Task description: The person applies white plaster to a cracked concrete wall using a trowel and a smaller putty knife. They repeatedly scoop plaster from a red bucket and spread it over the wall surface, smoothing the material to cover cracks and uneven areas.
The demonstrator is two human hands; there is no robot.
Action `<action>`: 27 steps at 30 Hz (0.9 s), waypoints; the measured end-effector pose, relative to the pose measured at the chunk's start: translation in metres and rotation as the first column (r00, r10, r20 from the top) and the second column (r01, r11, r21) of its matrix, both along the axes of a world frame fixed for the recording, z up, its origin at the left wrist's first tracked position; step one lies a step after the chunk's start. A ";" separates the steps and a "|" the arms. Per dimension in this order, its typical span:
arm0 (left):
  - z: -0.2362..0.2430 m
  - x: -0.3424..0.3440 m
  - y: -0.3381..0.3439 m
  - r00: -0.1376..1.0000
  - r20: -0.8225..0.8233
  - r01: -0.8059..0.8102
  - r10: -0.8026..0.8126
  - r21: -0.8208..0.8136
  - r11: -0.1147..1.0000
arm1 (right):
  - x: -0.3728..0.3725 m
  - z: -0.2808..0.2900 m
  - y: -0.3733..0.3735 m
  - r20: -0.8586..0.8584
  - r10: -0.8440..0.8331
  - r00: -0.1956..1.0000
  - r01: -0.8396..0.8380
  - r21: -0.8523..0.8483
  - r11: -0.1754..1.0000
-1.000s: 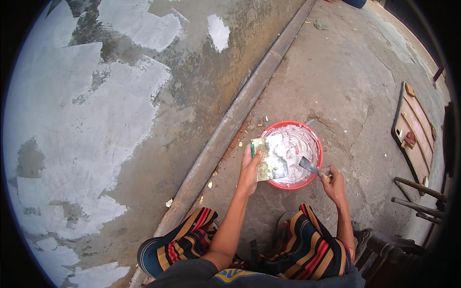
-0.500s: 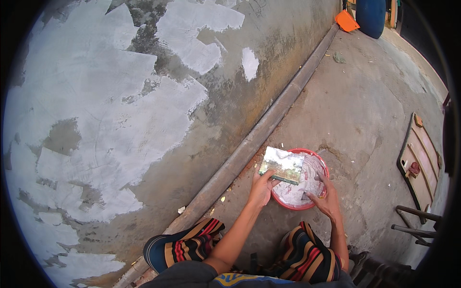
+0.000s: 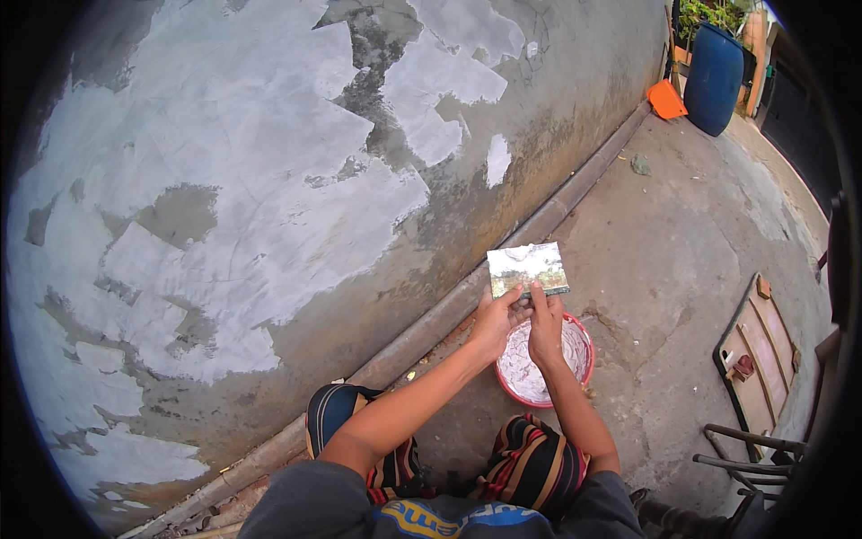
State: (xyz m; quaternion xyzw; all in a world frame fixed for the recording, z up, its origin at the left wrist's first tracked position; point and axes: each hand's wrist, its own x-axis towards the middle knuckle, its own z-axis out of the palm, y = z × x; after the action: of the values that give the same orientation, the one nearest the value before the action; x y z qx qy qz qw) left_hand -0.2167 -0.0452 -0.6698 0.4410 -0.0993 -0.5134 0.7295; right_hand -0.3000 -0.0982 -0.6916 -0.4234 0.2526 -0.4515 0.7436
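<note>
1. Just beyond the striped trousers point(image 3: 534, 458), a red basin point(image 3: 591, 350) sits on the concrete floor point(image 3: 637, 278), white paste point(image 3: 519, 366) lining its inside.
2. Above its far rim, the left hand point(image 3: 496, 322) holds a flat panel point(image 3: 528, 267), thumb on top; the right hand point(image 3: 544, 332) meets the near edge, its grip unclear.
3. To the left, white coating point(image 3: 260, 135) covers much of the wall point(image 3: 575, 81), ragged gray gaps remaining bare, notably low down and toward the far end.
4. At far right, an orange dustpan point(image 3: 666, 100) rests beside a blue barrel point(image 3: 715, 81).
</note>
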 end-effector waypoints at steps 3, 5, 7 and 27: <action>0.016 0.013 0.012 0.974 0.191 0.098 -0.121 0.127 0.987 | 0.005 0.009 -0.003 0.073 0.050 0.996 -0.053 0.045 0.998; 0.022 0.002 0.014 0.949 0.249 0.141 -0.194 0.216 0.966 | -0.012 0.002 -0.023 0.106 0.059 0.993 -0.074 0.145 0.987; 0.009 0.011 0.019 0.966 0.207 0.116 -0.155 0.188 0.975 | -0.014 -0.003 -0.044 0.123 0.082 0.989 -0.107 0.212 0.971; 0.001 0.099 0.023 0.998 0.034 -0.055 0.054 0.007 0.998 | 0.118 0.024 -0.162 -0.170 -0.303 0.938 0.278 -0.157 0.948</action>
State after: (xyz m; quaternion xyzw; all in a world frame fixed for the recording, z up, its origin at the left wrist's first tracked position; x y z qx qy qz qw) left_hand -0.1175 -0.0222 -0.6693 0.4552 -0.0977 -0.4861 0.7396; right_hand -0.1819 -0.2598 -0.6673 -0.4708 0.3528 -0.5290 0.6116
